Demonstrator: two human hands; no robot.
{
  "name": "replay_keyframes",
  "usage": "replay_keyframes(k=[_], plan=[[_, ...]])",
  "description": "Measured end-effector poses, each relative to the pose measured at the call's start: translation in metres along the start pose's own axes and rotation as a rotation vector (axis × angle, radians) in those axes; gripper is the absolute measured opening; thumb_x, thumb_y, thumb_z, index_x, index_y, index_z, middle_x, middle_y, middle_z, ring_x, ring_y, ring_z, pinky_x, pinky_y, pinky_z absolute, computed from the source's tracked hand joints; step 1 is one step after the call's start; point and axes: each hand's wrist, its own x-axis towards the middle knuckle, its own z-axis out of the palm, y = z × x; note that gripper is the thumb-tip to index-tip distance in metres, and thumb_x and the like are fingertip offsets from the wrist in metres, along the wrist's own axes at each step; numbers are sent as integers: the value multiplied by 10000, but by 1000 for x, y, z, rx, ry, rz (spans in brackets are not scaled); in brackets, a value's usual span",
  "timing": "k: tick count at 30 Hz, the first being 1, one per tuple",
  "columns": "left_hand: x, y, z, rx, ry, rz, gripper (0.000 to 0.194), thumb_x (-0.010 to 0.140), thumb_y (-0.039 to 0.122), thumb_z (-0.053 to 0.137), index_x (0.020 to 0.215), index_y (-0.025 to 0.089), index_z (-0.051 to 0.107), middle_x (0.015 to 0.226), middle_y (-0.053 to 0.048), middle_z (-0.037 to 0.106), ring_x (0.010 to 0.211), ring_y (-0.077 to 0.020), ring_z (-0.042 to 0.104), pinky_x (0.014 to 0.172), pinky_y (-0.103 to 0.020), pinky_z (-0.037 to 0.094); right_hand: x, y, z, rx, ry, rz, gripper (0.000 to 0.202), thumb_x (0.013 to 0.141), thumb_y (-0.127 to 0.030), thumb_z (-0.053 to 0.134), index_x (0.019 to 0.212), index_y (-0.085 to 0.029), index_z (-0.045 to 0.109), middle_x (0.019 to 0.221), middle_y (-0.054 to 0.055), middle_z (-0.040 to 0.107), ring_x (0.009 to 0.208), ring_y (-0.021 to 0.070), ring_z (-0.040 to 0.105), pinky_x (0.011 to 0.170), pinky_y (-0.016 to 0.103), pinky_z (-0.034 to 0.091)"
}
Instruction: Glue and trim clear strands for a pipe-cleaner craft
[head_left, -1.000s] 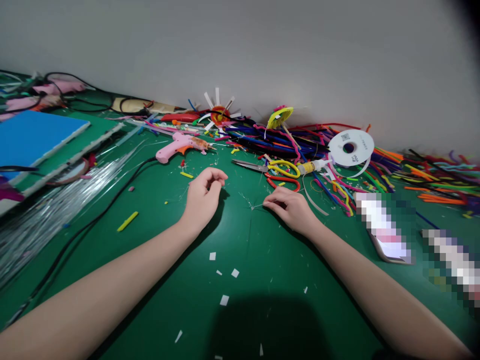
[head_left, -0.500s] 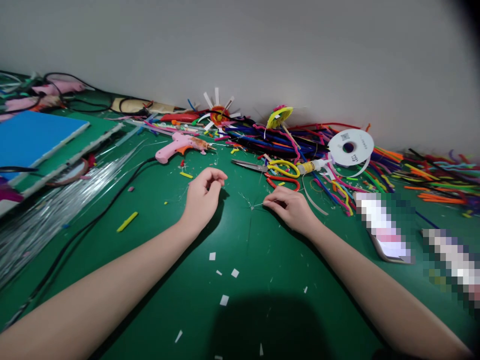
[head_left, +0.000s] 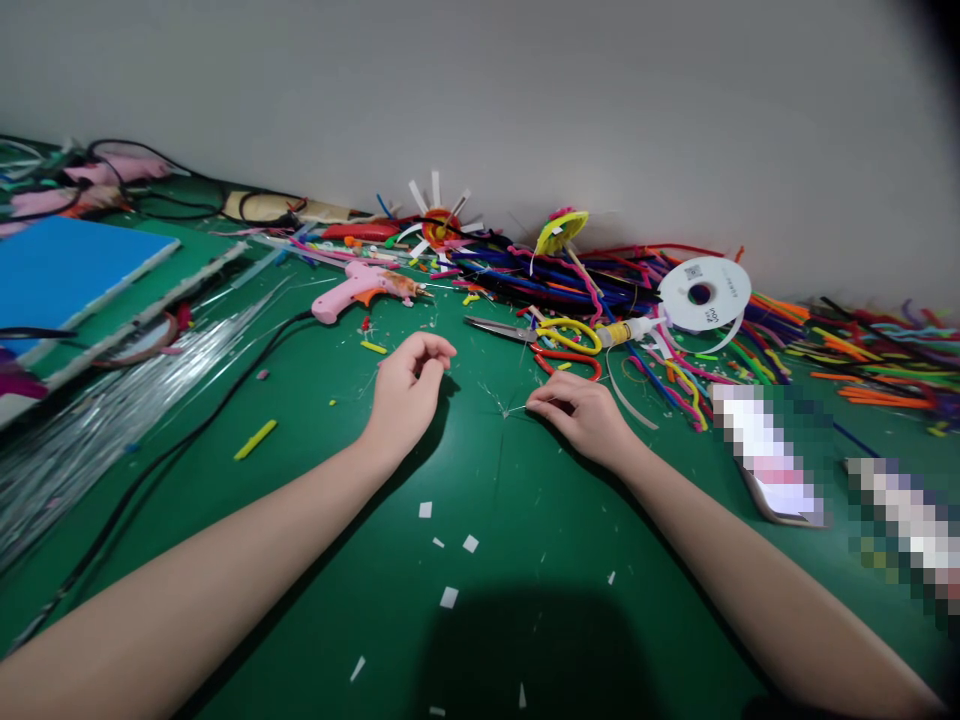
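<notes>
My right hand point(head_left: 577, 412) pinches a thin pale stem between thumb and fingertips. At the stem's left end spreads a small spray of fine clear filaments point(head_left: 504, 408), just above the green table point(head_left: 517, 510). To its left, my left hand point(head_left: 409, 388) hovers with fingers curled and thumb drawn in; anything between those fingertips is too small to make out. A gap separates my two hands. Scissors with yellow and red handles point(head_left: 570, 338) lie just beyond my right hand. A pink glue gun point(head_left: 360, 290) rests behind my left hand.
Several white paper scraps point(head_left: 448, 598) lie in front. A white ribbon spool point(head_left: 705, 293), a glue bottle point(head_left: 626, 331) and heaped pipe cleaners point(head_left: 622, 290) line the wall. Blue board point(head_left: 75, 275) and silvery strips point(head_left: 150, 410) are at left, a blurred phone point(head_left: 772, 455) at right.
The view has shifted very slightly. Both hands keep their pose, and the filament spray stays in my right hand's pinch.
</notes>
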Motion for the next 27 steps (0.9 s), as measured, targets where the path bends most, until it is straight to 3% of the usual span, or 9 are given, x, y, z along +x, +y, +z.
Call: replay_keyframes(k=[27], plan=[[0, 1, 0, -5, 6, 0, 210, 765, 63, 434, 798, 189, 599, 724, 6, 572, 661, -120, 502, 621, -259, 390, -1, -2, -1, -14, -34, -37, 173, 925, -246, 548, 824, -189, 676, 776, 34, 653, 727, 148, 592, 728, 310, 483]])
